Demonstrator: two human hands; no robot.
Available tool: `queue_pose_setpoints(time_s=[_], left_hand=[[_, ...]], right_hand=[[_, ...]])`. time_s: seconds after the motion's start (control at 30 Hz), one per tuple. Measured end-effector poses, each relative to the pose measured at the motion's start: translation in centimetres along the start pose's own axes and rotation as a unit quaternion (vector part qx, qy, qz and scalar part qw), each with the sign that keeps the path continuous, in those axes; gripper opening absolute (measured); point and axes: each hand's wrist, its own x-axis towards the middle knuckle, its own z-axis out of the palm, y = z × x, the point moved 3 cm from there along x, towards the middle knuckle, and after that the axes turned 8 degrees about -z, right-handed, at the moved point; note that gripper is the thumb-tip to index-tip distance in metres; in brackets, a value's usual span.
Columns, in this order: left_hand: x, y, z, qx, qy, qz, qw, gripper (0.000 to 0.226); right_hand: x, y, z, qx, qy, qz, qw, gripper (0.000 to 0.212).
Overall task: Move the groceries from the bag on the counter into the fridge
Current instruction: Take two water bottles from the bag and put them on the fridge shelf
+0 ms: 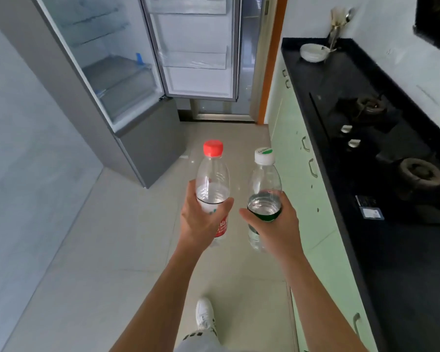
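We hold a bottle in each hand in front of us, above the pale tiled floor: our left hand wraps round the lower body of the red-capped water bottle, fingers curled over its red label, and our right hand grips the white-capped water bottle round its green label. Both bottles stand roughly upright, just beside each other but apart, each partly filled with clear water. Far ahead and to the left stands the grey fridge with its upper compartment open, glass shelves and a clear drawer showing inside; its door swings out to the right, clear door bins along its inner face. The bottles are well short of the fridge. Along the right runs a black counter over pale green cabinets, with a gas hob set into it, a white bowl at its far end and a utensil holder just beyond the bowl. Near the bottom, between our forearms, a white shoe rests on the floor
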Motion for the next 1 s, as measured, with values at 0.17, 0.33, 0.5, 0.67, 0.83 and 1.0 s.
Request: queue_pose_setpoints(time_s=[0.17, 0.33, 0.5, 0.67, 0.83, 1.0], left_hand=[[7.1, -0.4, -2.7, -0.006, 0.008, 0.006, 1.000, 0.060], [13.1, -0.9, -5.4, 0.003, 0.018, 0.006, 1.000, 0.054], [17.8, -1.5, -7.4, -0.007, 0.038, -0.011, 0.999, 0.050], [22.3, -1.8, -8.8, -0.008, 0.062, -0.012, 0.998, 0.059], [27.3, -2.0, -8.8, 0.007, 0.091, -0.012, 0.996, 0.060], [33.8, -1.3, -7.5, 0.010, 0.117, -0.017, 0.993, 0.055]], right_hand=[[5.7, -1.5, 6.0, 0.002, -0.005, -0.001, 1.000, 0.047], [10.5, -2.2, 11.6, 0.009, -0.024, -0.002, 1.000, 0.046], [14.0, -2.7, 15.7, 0.000, -0.047, -0.014, 0.999, 0.045], [17.9, -2.5, 18.8, -0.009, -0.068, -0.016, 0.997, 0.046], [23.1, -2.0, 21.5, -0.003, -0.095, -0.017, 0.995, 0.045], [30.4, -1.8, 24.1, -0.009, -0.140, -0.045, 0.989, 0.046]])
